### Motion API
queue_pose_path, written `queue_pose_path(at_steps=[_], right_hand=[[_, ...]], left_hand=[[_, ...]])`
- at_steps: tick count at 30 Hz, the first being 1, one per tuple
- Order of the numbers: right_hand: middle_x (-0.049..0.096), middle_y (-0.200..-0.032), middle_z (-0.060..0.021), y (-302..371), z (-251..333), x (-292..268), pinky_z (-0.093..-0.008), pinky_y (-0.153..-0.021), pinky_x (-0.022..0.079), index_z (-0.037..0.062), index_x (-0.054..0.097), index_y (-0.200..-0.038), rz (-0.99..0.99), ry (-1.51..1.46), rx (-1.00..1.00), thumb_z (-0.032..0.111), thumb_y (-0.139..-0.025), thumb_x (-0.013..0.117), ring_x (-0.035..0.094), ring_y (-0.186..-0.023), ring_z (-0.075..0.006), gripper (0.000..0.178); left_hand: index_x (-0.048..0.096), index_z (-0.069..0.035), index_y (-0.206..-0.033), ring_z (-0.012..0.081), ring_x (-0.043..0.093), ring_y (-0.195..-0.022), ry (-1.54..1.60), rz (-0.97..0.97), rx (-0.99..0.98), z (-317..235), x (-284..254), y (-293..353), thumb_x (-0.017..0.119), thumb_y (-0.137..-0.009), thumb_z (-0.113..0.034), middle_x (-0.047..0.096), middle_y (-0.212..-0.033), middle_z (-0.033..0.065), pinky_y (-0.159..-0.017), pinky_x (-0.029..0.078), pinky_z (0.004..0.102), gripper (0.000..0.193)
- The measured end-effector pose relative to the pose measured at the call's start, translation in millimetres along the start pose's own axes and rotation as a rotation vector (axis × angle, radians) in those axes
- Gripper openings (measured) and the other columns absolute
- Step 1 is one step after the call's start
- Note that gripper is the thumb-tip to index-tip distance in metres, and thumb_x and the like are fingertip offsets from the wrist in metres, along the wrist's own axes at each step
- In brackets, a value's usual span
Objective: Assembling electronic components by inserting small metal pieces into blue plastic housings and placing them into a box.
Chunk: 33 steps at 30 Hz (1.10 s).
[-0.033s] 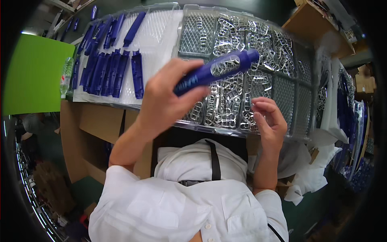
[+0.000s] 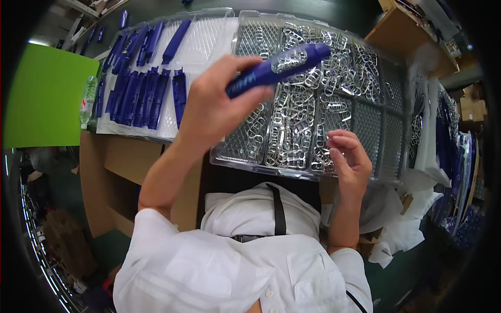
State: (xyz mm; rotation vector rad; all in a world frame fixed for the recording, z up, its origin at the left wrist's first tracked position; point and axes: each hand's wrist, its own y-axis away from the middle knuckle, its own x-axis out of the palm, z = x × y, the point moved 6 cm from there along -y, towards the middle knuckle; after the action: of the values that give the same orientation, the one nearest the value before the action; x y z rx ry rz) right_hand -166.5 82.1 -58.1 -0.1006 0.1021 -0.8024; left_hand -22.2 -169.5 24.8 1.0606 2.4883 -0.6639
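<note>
My left hand [image 2: 216,99] grips a long blue plastic casing [image 2: 282,68] by its near end. The casing tilts up to the right, held above a clear tray [image 2: 371,125] of metal clips. An oval opening along its side shows silvery metal; I cannot tell whether that is inside it or behind. My right hand [image 2: 355,161] hovers at the tray's front, fingers curled and thumb apart, with nothing visible between them. Just beside its fingertips lie loose metal clips [image 2: 322,159] in a front compartment.
Several blue casing halves [image 2: 138,99] lie in rows on a white-lined tray [image 2: 201,39] at the left. Beyond it are a clear bottle [image 2: 86,101] and a green panel [image 2: 49,99]. Cardboard boxes [image 2: 112,167] stand below the front left edge; another box [image 2: 404,34] is far right.
My left hand and the blue casing have moved slightly up, away from me. My right hand is almost in the same place.
</note>
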Motion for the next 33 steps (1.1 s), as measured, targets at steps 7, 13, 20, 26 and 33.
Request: queue_pose_path(at_steps=[7, 13, 20, 26, 33], right_hand=[[0.071, -0.118, -0.0114, 9.3, 8.3, -7.4, -0.0287, -0.088, 0.054, -0.0011, 0.070, -0.108, -0.011, 0.158, -0.060, -0.008, -0.090, 0.068, 0.069, -0.103, -0.0166, 0.020], [0.073, -0.114, -0.0122, 15.5, 20.1, -7.1, -0.0361, -0.088, 0.055, 0.0012, 0.072, -0.108, -0.034, 0.562, -0.207, -0.006, -0.088, 0.071, 0.070, -0.101, -0.0273, 0.021], [0.073, -0.112, -0.0102, -2.3, 15.3, 16.5, -0.0389, -0.085, 0.057, 0.0050, 0.074, -0.112, 0.125, 1.070, -0.455, 0.001, -0.088, 0.075, 0.069, -0.098, -0.0309, 0.025], [0.069, -0.119, -0.0128, -29.4, -11.2, 25.3, -0.0375, -0.084, 0.057, 0.0062, 0.063, -0.138, 0.326, 1.082, -0.210, 0.005, -0.095, 0.070, 0.070, -0.099, -0.0264, 0.043], [0.066, -0.113, -0.0038, -43.4, -58.8, -33.7, -0.0264, -0.087, 0.051, 0.0021, 0.063, -0.135, 0.260, 0.835, 0.071, 0.005, -0.101, 0.068, 0.061, -0.097, -0.0125, 0.035]], left_hand=[[0.056, 0.011, -0.140, 0.0223, 0.067, -0.115, -0.001, -0.182, 0.109, 55.2, -48.1, -202.0, 0.071, -0.099, -0.026, 0.069, -0.129, 0.0193, -0.098, 0.051, 0.0329, 0.056], [0.067, 0.000, -0.131, 0.0162, 0.064, -0.119, 0.233, -0.729, 0.229, 63.1, -135.8, -32.0, 0.060, -0.104, -0.011, 0.070, -0.128, 0.0102, -0.105, 0.047, 0.0293, 0.030], [0.066, -0.004, -0.121, 0.0157, 0.060, -0.106, 0.022, -1.576, -0.166, 165.1, -248.0, 293.3, 0.051, -0.101, -0.005, 0.068, -0.121, 0.0053, -0.089, 0.047, 0.0292, 0.025], [0.069, -0.004, -0.125, 0.0202, 0.061, -0.105, -0.029, -1.622, -0.910, 321.4, -259.4, 573.3, 0.053, -0.105, -0.028, 0.069, -0.115, 0.0072, -0.090, 0.048, 0.0352, 0.034], [0.051, 0.002, -0.143, 0.0322, 0.053, -0.133, -0.542, -1.646, -0.832, 192.2, -282.6, 578.6, 0.056, -0.105, -0.022, 0.054, -0.144, 0.0203, -0.114, 0.039, 0.0418, 0.046]])
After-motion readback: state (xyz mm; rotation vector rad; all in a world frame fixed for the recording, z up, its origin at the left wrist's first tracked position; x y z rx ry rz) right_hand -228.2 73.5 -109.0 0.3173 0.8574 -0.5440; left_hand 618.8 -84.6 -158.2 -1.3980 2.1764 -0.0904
